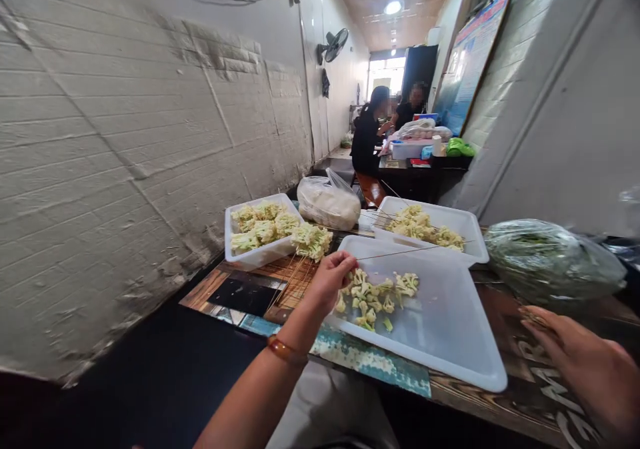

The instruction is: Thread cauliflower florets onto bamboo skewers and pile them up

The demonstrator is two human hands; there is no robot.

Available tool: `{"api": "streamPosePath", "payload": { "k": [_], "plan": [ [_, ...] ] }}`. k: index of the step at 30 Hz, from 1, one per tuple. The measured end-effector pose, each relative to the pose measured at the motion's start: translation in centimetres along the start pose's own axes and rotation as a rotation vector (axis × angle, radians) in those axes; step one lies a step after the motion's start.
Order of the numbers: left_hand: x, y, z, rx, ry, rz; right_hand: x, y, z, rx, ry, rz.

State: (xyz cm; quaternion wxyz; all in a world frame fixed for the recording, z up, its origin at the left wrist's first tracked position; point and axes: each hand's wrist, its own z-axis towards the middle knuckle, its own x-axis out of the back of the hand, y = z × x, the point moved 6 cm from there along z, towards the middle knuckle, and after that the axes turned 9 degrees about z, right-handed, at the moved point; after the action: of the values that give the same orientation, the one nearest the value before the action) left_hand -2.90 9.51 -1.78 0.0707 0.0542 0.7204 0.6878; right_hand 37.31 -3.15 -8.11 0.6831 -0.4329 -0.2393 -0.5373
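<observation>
My left hand [333, 279] pinches one end of a thin bamboo skewer [400, 253], which stretches to the right over a white plastic tray [450, 329]. Loose cauliflower florets [367, 296] lie in the tray's left part, just beside that hand. My right hand [575, 352] is closed at the right edge, over the table beyond the tray. Something thin and brownish shows at its fingertips; its kind is unclear. A bunch of skewered cauliflower [311, 241] rests left of the tray, its sticks [290, 279] pointing toward me.
A second tray [260, 257] at the left and a third [480, 236] behind hold cauliflower. A knotted plastic bag [330, 202] stands between them. Bagged greens [545, 256] lie at right on the patterned table [370, 362]. Two people [369, 136] sit at a farther table.
</observation>
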Motion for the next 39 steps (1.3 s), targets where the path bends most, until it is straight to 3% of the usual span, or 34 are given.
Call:
{"api": "streamPosePath", "payload": {
  "k": [3, 7, 11, 13, 16, 20, 23, 27, 29, 34, 39],
  "plan": [
    [-0.2, -0.5, -0.1, 0.021, -0.02, 0.006, -2.3, 0.5, -0.4, -0.022, -0.148, 0.004],
    [-0.9, -0.9, -0.3, 0.022, -0.041, 0.025, -5.4, 0.6, -0.8, -0.044, -0.2, -0.049],
    [-0.8, -1.1, -0.3, 0.049, -0.037, 0.021, -6.4, 0.5, -0.9, -0.021, -0.233, -0.099],
    [-0.7, -1.1, -0.3, 0.058, -0.041, 0.013, -5.8, 0.1, -0.6, -0.007, -0.246, -0.071],
    [-0.7, -1.2, -0.3, 0.057, -0.06, 0.001, -3.0, -1.1, 0.0, -0.039, -0.15, 0.059],
    [-0.9, -1.4, -0.4, 0.044, -0.093, -0.009, 1.0, -5.2, 1.2, -0.196, 0.021, 0.256],
    [-0.9, -1.7, -0.6, 0.047, -0.114, -0.013, 0.5, -10.1, 2.2, -0.364, -0.098, 0.703],
    [-0.8, -2.0, -0.7, 0.032, -0.138, -0.031, -1.1, -15.5, 4.2, -0.507, 0.015, 1.251],
    [-0.8, -2.1, -0.8, 0.021, -0.148, -0.036, -1.9, -17.1, 5.5, -0.528, 0.057, 1.394],
    [-0.9, -2.2, -1.1, 0.003, -0.165, -0.028, -2.0, -18.5, 8.6, -0.507, 0.172, 1.525],
    [-1.0, -2.2, -1.0, 0.078, -0.203, -0.168, -0.3, -17.3, 9.9, -0.463, 0.287, 1.579]
  ]
}}
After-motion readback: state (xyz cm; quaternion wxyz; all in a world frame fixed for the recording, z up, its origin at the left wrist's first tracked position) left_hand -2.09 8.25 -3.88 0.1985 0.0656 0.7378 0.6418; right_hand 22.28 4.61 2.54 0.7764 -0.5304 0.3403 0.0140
